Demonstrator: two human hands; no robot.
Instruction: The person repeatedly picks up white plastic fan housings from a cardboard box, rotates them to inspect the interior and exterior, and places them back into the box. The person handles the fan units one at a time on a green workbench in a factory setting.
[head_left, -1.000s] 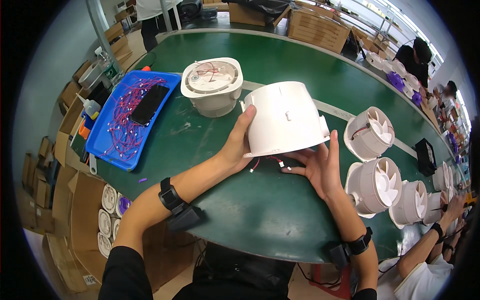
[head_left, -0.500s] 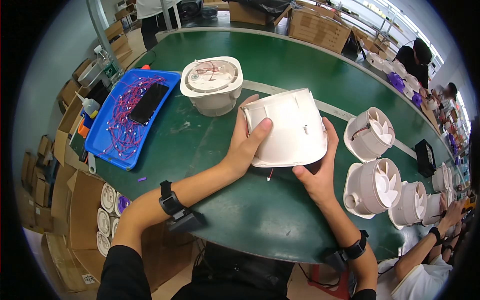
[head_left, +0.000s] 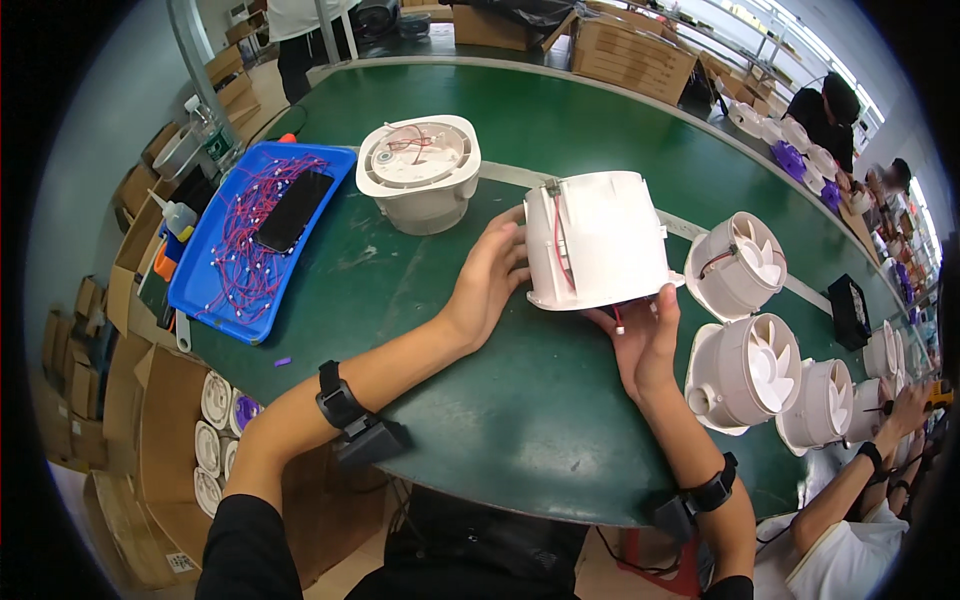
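A white plastic fan housing [head_left: 598,238] lies on its side in the middle of the green table [head_left: 520,420], its flat flange facing left. My left hand [head_left: 490,278] presses flat against that flange edge. Under the housing's near right corner my right hand [head_left: 645,335] cups it, fingers around a short red wire with a white tip. Both wrists wear black bands.
A second white housing [head_left: 420,172] with red wires on top stands behind. White fan units [head_left: 745,365] line the right side. A blue tray [head_left: 255,240] of red wires and a black phone [head_left: 296,210] sits left. Cardboard boxes stand below the table. Another person's arms [head_left: 870,470] work at lower right.
The housing has been turned in my hands, from its wide face toward me to lying on its side with the flange left. My left hand slid from its top to its left edge.
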